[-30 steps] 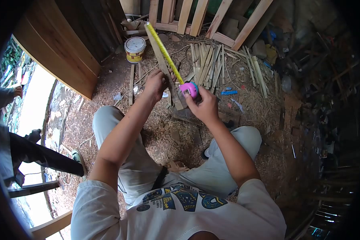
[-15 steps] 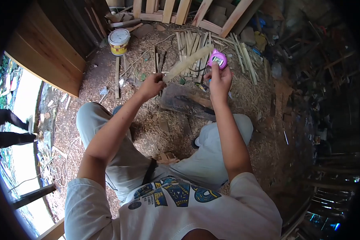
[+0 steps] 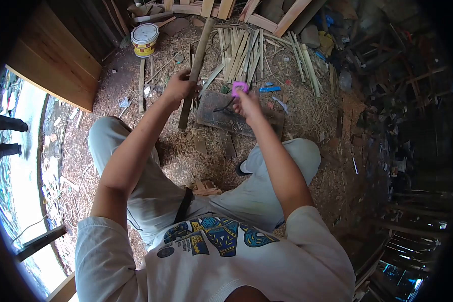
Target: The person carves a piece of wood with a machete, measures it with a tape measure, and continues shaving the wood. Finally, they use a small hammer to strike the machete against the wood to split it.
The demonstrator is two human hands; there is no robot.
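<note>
My left hand (image 3: 180, 88) is closed around a long, flat strip of bamboo or wood (image 3: 202, 50). The strip stands nearly lengthwise to my view, its lower end reaching below the hand. In my right hand (image 3: 248, 106) is a small purple stopwatch (image 3: 239, 86), gripped by the fingers with a dark cord (image 3: 225, 108) hanging from it. Its display does not show now. Both hands are held above a worn wooden board (image 3: 211, 113) that lies on the ground between my feet.
Many split strips (image 3: 239, 53) lie beyond the board. A white-lidded paint bucket (image 3: 145, 40) stands at the back left. A blue object (image 3: 270, 89) lies right of the strips. Another person's legs (image 3: 7, 133) show at the far left. Wood shavings cover the ground.
The strip has swung from slanting right to almost upright in view, and its lower end now extends past my left hand. My right hand and the stopwatch have moved left and down.
</note>
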